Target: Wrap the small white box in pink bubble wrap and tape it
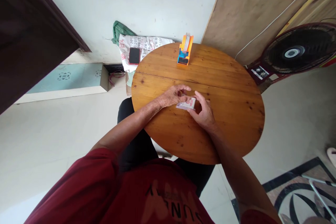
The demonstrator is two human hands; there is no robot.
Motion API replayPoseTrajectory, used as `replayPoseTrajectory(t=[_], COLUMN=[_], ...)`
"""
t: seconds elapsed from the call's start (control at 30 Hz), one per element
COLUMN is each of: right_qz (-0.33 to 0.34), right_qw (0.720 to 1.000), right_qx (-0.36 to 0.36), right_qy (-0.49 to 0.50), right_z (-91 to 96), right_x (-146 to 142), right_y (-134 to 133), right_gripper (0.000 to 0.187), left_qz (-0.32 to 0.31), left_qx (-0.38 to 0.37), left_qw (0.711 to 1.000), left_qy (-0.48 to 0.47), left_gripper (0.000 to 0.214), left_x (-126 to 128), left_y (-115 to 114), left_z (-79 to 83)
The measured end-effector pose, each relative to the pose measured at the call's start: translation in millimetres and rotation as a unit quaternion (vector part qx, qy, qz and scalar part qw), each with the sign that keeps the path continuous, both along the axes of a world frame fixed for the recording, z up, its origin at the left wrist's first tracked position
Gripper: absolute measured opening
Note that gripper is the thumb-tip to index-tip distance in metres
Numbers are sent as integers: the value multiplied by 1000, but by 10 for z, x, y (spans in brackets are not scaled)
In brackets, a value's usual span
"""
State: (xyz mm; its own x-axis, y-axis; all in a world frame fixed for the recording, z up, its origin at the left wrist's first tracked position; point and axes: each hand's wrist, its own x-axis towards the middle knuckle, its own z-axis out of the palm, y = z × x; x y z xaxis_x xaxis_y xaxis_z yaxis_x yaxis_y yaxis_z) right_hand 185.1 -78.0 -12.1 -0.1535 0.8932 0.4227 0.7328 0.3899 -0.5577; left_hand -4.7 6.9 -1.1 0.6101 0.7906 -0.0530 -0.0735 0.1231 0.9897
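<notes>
Between the fingertips: small flat packet (187, 104), low over the round wooden table (231, 122)
Left hand (174, 95): fingers curled, gripping the packet's left end
Right hand (204, 112): thumb and fingers clasping its right end
Beyond the fingers: orange tape dispenser (185, 49), well apart, at the far rim
Far left of the fingers: dark phone (134, 56), off the table

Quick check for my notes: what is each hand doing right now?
Left hand: closed on the left end of the small packet, over the round table.
Right hand: closed on the packet's right end.
</notes>
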Motion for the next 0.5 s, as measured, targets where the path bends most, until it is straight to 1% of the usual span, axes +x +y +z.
replayPoseTrajectory(t=[0.17,0.33,0.4,0.5], right_qz=[-10,-13,-13,-6], right_qw=[1000,999,998,997], right_qx=[-11,-33,-44,-49], right_qy=[15,25,41,64], right_z=[-12,-31,-32,-28], right_x=[1,19,25,29], right_y=[2,13,17,17], right_gripper=[73,73,75,78], left_qz=[12,16,38,91], left_qx=[-10,3,2,-18], left_qw=[1000,1000,999,996], left_qy=[7,6,14,1], left_gripper=[57,61,59,48], left_x=[2,21,28,24], left_y=[-47,-52,-46,-16], left_z=[38,27,15,8])
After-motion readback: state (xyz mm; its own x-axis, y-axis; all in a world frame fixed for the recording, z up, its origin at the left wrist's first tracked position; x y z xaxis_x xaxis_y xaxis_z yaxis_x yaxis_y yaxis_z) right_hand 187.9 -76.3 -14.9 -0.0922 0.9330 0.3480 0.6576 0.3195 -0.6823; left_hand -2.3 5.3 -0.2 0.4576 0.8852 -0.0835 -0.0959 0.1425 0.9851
